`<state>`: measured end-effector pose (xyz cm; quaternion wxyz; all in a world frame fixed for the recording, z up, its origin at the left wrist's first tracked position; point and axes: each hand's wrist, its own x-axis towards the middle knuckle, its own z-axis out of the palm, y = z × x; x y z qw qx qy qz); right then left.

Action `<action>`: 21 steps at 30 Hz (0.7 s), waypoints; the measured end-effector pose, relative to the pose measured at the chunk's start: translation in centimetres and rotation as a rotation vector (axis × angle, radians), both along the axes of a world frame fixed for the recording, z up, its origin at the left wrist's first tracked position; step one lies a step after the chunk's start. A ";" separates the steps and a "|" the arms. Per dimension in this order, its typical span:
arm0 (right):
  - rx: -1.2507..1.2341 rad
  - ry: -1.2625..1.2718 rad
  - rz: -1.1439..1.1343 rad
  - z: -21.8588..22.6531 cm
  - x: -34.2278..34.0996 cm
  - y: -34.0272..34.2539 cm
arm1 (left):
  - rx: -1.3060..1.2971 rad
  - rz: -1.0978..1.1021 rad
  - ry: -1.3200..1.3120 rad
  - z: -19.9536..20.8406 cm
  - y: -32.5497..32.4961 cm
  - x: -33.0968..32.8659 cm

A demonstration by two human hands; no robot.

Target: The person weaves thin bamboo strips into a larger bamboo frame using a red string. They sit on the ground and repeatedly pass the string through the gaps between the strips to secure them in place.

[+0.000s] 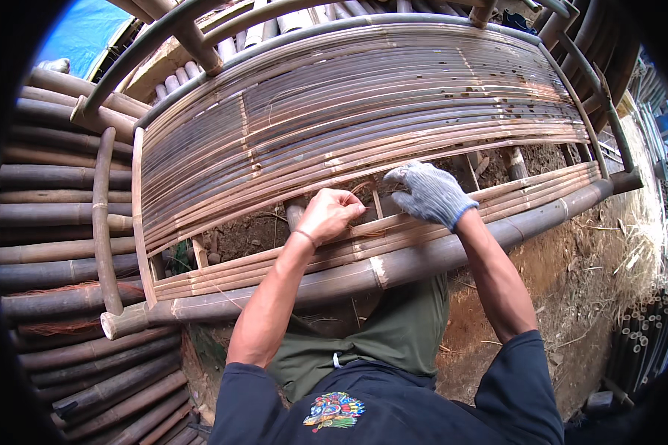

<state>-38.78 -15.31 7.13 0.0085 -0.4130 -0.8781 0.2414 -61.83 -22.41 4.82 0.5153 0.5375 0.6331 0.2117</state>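
Observation:
A bamboo bench (349,126) with a seat of long split slats lies before me, a gap running along its near side. Over that gap my bare left hand (328,216) has thumb and fingers pinched together, apparently on a thin reddish cord (364,211). My right hand (432,194) wears a grey knitted glove and reaches over the same gap, fingers forward and thumb apart, with nothing visible between them. Both hands are above the near band of slats (267,261), which lies along the thick front bamboo pole (326,277). Cross-pieces show beneath the gap.
Stacked bamboo poles (67,215) fill the left, with reddish fibre (67,323) lying on some. A curved bamboo armrest (102,215) rises at the bench's left end. Thin bamboo tubes (638,326) lie at right, near pale shavings (638,237). A blue tarp (85,33) hangs at upper left.

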 end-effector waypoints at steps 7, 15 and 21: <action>0.003 0.489 0.002 5.9 2.6 -7.8 | -0.114 -0.125 -0.466 3.7 -1.4 0.5; 0.180 1.572 -0.387 11.9 23.9 -23.9 | 0.911 -0.550 -0.082 6.1 -8.6 11.5; -0.939 0.772 -0.865 6.1 13.3 -16.9 | 1.111 -0.842 -0.180 8.9 -15.9 16.7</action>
